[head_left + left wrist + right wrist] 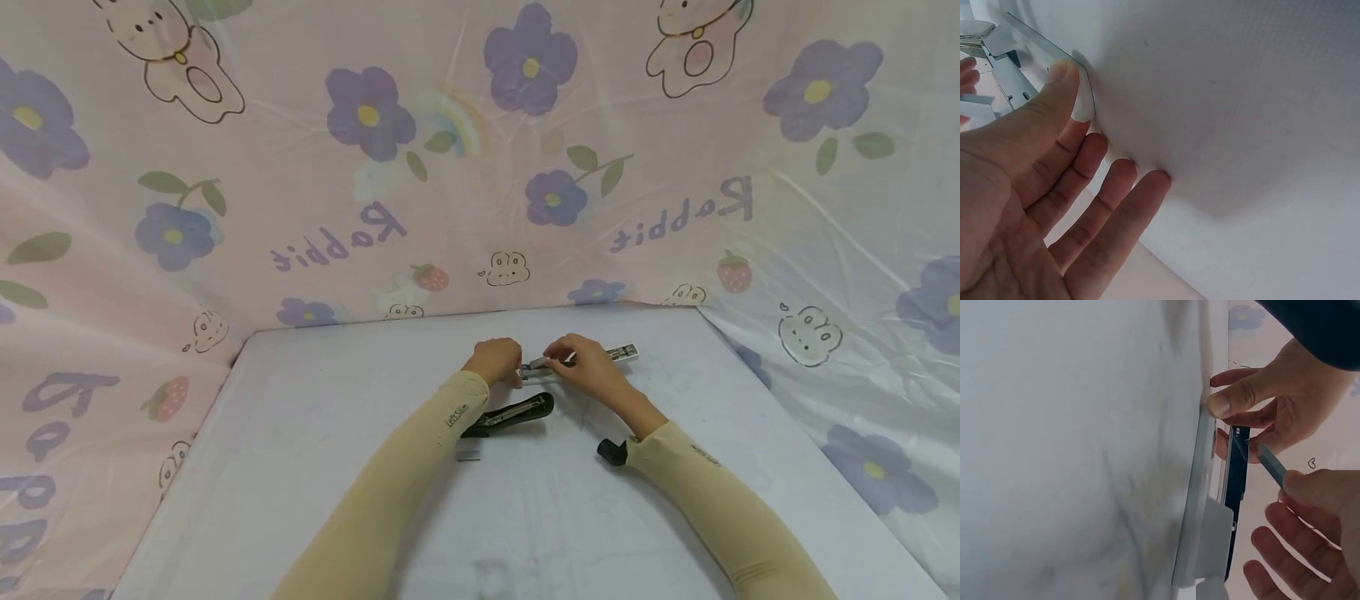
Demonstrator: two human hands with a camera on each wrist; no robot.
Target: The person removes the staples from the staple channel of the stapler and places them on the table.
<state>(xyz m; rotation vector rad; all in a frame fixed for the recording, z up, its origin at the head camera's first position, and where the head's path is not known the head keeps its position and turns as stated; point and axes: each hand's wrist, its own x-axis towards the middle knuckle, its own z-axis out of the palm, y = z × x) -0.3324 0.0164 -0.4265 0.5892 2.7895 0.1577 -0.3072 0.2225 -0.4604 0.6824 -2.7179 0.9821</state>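
My left hand [495, 360] pinches the end of a light grey stapler [1038, 45] between thumb and forefinger; its other fingers extend loosely in the left wrist view. The stapler's long base [1190, 544] and dark magazine [1236, 481] show in the right wrist view, spread apart. A short grey strip of staples [1272, 464] is pinched between the thumb and fingers of my right hand [588, 367]. That strip is just beside the magazine, near the left hand's end. In the head view both hands partly cover the stapler.
A black stapler [517, 412] lies nearer on the white table [337, 467], partly behind the left sleeve. Close to it rests another small grey staple strip [468, 456]. A black wrist device [612, 452] sits at the right sleeve. A patterned curtain [450, 192] surrounds the table.
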